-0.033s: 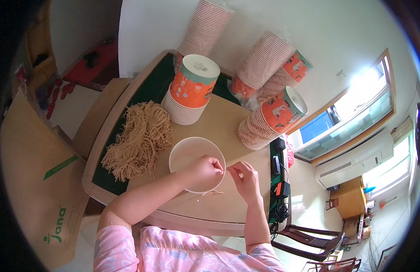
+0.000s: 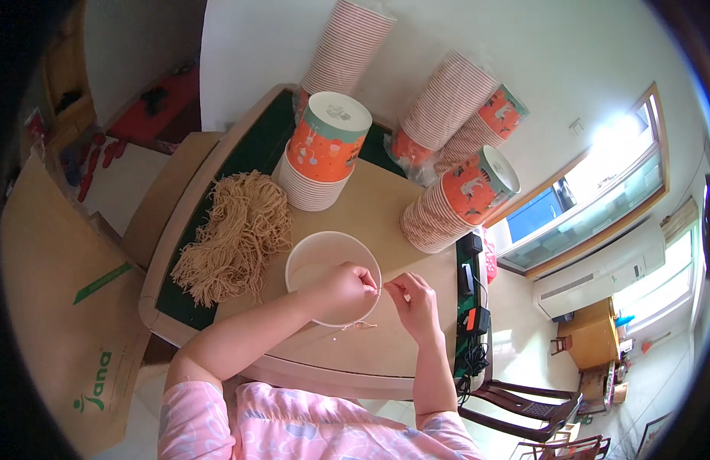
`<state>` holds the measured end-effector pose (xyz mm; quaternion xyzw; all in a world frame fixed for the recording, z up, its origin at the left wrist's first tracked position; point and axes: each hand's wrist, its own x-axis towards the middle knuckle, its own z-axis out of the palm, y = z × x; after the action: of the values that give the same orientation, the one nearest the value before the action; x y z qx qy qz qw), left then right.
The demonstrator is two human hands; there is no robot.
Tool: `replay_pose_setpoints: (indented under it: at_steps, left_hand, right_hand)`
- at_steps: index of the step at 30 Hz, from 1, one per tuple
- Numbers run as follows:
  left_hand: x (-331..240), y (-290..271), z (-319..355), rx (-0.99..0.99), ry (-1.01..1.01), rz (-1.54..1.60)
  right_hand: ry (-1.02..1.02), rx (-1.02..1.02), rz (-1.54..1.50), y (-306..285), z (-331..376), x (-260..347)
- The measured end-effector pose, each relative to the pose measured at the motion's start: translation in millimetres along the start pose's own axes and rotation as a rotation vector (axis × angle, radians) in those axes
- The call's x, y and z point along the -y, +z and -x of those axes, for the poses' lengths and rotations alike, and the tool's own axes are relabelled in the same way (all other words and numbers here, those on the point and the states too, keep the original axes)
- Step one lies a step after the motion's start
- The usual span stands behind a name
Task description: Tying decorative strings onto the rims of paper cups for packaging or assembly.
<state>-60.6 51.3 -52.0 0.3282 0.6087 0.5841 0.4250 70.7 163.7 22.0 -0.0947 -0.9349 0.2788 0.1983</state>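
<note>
My left hand [image 2: 342,287] and right hand [image 2: 416,303] are pinched nearly closed at the white tub [image 2: 324,249], centre frame; I can't tell what's between them. I seem mid-fingertip work at its rim; next calls for steady pinching.

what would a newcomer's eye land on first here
Probably the tall stack of orange-and-white tubs standing just behind the white bowl. The tangled heap of beige string to the bowl's left likely comes next. Then the left hand, over the bowl, nearly meets the right hand by its right rim.
</note>
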Motion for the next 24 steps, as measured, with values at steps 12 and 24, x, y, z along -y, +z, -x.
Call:
replay_pose_setpoints:
  at_steps: [12,24]
  left_hand:
    - [-25.2,-12.3,6.0,0.051,-0.106,-0.182]
    - [-34.6,-20.2,10.9,0.037,-0.237,-0.020]
  right_hand:
    - [-0.015,0.013,-0.086,9.1,7.7,10.0]
    - [-0.167,-0.272,0.056,45.1,10.2,2.3]
